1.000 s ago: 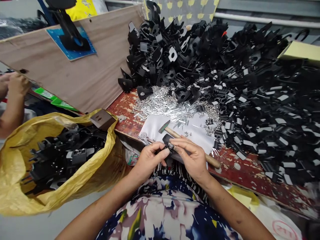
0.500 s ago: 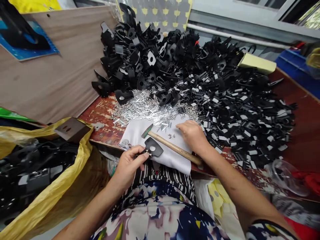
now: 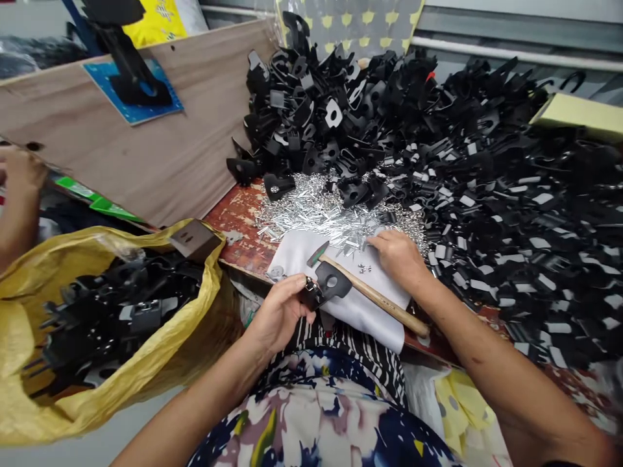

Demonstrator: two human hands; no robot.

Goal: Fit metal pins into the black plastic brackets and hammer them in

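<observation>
My left hand is closed on a black plastic clip, a flat plate with a round hole and a small shiny metal piece at the thumb. The clip sits just over the front part of a hammer, which lies slantwise on a white cloth. My right hand rests at the cloth's far edge with thumb and fingers pinched together. Its fingertips are at the near border of a heap of metal pins; whatever they pinch is too small to make out. A few tiny metal bits lie on the cloth.
A large pile of black plastic parts covers the back and right of the worn red table. At left stand a wooden board and a yellow sack holding black clips. Another person's hand shows at the far left.
The view has swung left, bringing in the other person's hand. My left hand has turned and raised the clip towards the hammer. My right hand stays by the pins, fingers still pinched.
</observation>
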